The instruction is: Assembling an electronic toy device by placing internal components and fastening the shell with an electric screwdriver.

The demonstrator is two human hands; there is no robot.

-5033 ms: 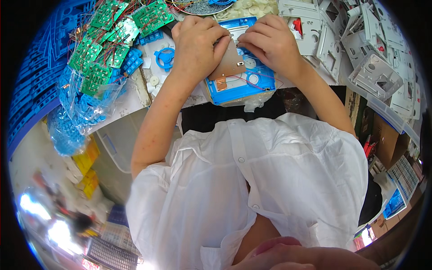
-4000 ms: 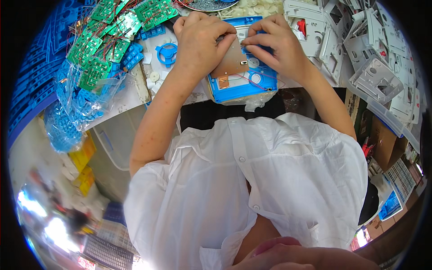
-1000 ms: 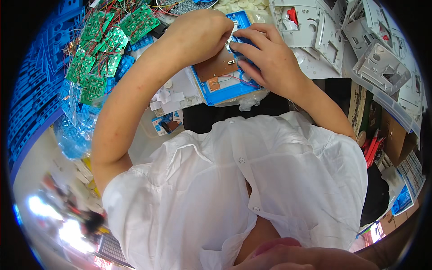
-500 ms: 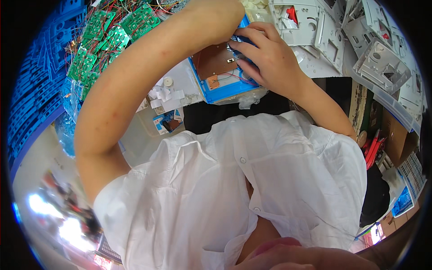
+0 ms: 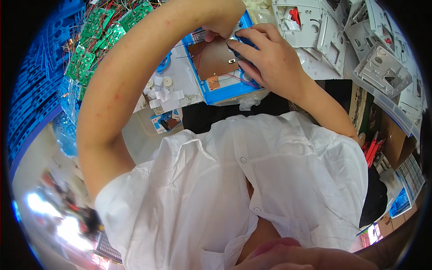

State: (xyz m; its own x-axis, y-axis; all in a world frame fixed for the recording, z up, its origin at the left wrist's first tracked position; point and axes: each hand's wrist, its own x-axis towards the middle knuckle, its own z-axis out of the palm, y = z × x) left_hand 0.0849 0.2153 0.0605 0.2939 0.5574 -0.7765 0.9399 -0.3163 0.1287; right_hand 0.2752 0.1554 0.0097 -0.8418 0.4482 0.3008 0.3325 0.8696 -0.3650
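A blue plastic case (image 5: 225, 96) lies in front of me with a brown circuit board (image 5: 216, 60) inside it. A small slide switch sits at the board's right side, and thin red wires run across its lower end to a small copper-coloured piece (image 5: 213, 82). My right hand (image 5: 274, 58) grips the case's right side, its bent fingertips reaching in to the board's edge. My left hand (image 5: 225, 22) is bent over the top of the board with its fingers curled down; the wrist hides most of them, and what they hold cannot be made out.
Green circuit boards (image 5: 96, 42) with tangled wires are heaped at the left, beside stacked blue plastic parts (image 5: 33, 85). White plastic housings (image 5: 382, 63) fill the right. Small white pieces (image 5: 164, 94) and a blue ring (image 5: 164, 63) lie left of the case.
My left forearm and hand have shifted up and left, so more of the board's upper part and the left fingertips show. The right hand stays almost in place.
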